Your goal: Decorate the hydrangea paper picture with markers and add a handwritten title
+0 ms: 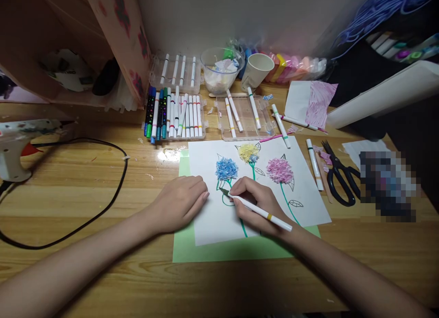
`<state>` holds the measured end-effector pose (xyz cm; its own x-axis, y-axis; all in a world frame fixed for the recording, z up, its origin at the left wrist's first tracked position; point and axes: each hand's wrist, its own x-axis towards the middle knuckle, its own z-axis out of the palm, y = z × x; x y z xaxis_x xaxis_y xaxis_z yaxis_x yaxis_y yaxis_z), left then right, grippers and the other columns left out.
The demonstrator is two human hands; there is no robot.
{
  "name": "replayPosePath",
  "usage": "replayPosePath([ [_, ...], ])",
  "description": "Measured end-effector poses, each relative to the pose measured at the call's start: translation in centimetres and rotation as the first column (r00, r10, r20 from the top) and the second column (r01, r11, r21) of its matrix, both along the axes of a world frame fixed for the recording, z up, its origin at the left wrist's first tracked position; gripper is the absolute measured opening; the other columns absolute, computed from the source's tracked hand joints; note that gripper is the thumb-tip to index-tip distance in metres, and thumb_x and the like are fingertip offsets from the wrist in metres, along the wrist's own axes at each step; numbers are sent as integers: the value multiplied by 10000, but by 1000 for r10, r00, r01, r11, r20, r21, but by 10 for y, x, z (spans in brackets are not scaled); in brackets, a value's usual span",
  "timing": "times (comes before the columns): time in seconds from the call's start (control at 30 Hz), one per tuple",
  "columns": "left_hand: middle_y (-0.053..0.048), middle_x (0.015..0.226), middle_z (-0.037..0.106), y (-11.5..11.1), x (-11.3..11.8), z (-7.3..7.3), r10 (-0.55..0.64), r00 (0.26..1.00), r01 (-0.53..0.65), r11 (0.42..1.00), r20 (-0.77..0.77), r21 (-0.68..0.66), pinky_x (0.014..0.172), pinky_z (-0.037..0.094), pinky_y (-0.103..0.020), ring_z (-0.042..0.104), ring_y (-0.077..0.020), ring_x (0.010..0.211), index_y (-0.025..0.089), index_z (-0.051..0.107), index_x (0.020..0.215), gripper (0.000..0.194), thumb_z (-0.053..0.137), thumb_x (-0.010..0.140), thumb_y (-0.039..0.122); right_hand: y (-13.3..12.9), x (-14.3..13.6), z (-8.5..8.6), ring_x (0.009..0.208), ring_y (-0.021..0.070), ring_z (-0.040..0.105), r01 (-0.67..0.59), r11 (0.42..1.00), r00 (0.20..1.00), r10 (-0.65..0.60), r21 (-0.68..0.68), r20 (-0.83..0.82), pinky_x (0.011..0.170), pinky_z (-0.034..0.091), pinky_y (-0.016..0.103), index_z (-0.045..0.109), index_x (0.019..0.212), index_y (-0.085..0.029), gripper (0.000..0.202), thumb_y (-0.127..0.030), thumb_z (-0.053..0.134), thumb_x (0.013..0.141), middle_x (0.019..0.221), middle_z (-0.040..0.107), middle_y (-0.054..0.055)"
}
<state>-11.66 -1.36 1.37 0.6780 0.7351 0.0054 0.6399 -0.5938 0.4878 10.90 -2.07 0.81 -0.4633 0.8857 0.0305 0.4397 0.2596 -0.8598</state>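
My right hand (pixel 257 201) is closed around a white marker (pixel 262 210) with a gold band. Its dark tip meets the white paper (pixel 212 229) below a blue textured flower (pixel 227 169), by an outlined leaf. My left hand (pixel 183 200) rests loosely curled on the paper's left edge, with no object visible in it. A yellow flower (pixel 247 152) and a pink flower (pixel 280 170) stand beside the blue one, on green drawn stems with black leaf outlines. Part of the drawing is hidden under my right hand. Green paper (pixel 185 254) lies beneath the white sheet.
Several markers fill a clear case (pixel 202 136) behind the paper. Near it are a clear bowl (pixel 219 82) with paper scraps and a paper cup (pixel 257 71). Black scissors (pixel 339 176) lie right. A glue gun (pixel 20 139) and its black cable (pixel 118 190) occupy the left.
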Motion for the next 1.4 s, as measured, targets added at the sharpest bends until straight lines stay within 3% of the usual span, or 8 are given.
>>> replayPosePath([
  [0.13,-23,741,501,-1,-1,1,1,1000,-1,1000,5,5,629,345,-286,440,-161,666,174,470,782,319,230,968,273,-1,0,2,729,176,546,-42,999,999,42,-1,8,644,439,307,505,808,-215,120,-112,540,758,784,574,33],
  [0.37,-22,738,497,-1,-1,-1,-3,1000,3,1000,13,12,625,344,-289,435,-159,660,169,474,782,317,235,967,265,-1,2,-2,819,184,563,54,996,998,-55,-72,-11,715,446,314,517,895,-218,86,-168,527,826,886,586,46],
  [0.57,-25,737,499,-1,0,0,-3,1000,3,1000,6,1,625,349,-292,437,-161,660,171,476,781,322,232,966,272,0,1,2,738,176,543,68,996,998,-68,-65,6,655,430,305,494,806,-214,82,-146,534,785,803,569,32],
  [0.87,-23,729,496,-1,0,0,0,1000,0,1000,2,9,626,352,-291,437,-160,657,174,471,773,331,223,966,278,0,1,1,762,177,550,15,998,1000,-16,-59,-2,671,431,303,515,835,-216,91,-135,528,795,819,571,33],
  [1.13,-26,733,505,0,0,2,2,1000,-2,1000,-6,-2,620,358,-290,437,-157,651,174,479,770,335,226,964,274,-2,6,-4,762,179,559,116,985,989,-126,-125,-75,654,424,300,494,835,-219,61,-169,525,821,820,586,25],
  [1.4,-28,735,511,0,0,1,0,1000,1,1000,-8,10,616,356,-291,442,-158,652,175,477,770,328,230,963,274,-1,5,-3,718,170,544,129,987,990,-133,-92,-37,625,413,291,489,794,-215,73,-153,528,797,785,572,17],
])
